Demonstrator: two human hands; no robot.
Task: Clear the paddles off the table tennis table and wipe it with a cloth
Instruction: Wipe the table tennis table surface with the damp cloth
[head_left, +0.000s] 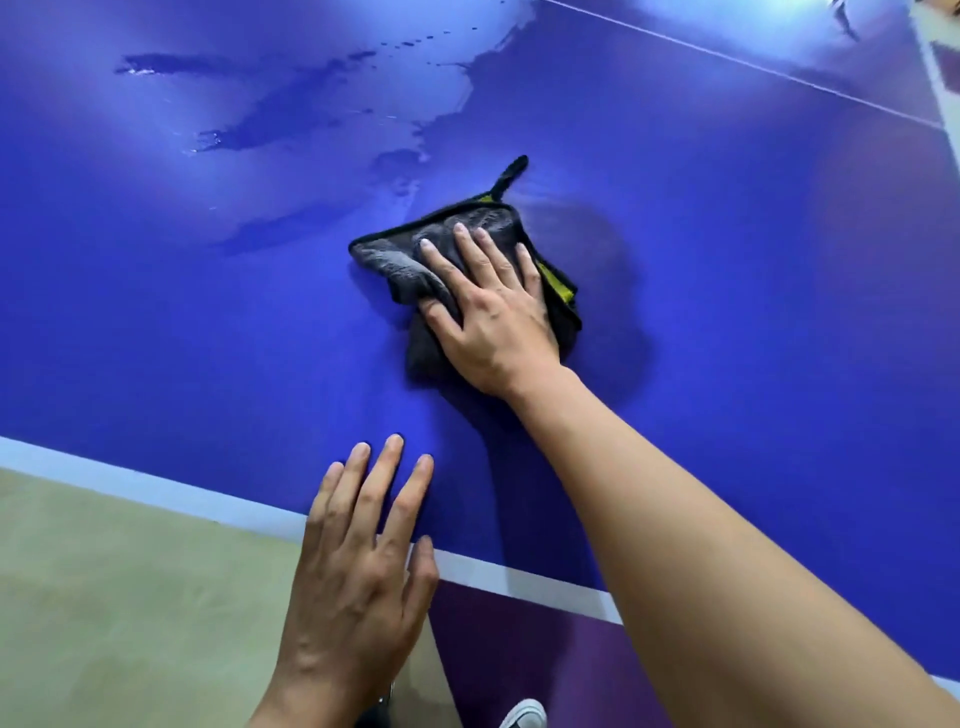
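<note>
While the right hand is pressing flat and spread on a dark grey cloth mid-surface, left hand is resting open, holding nothing, on the blue surface edge, wet streaks glistening beyond, beige floor below.

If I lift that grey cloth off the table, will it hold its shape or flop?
The cloth will probably flop: it lies bunched in soft folds under the right hand. It is likely damp and slightly heavier, given the wet streaks on the table. Its loop offers a handy grab point.
</note>
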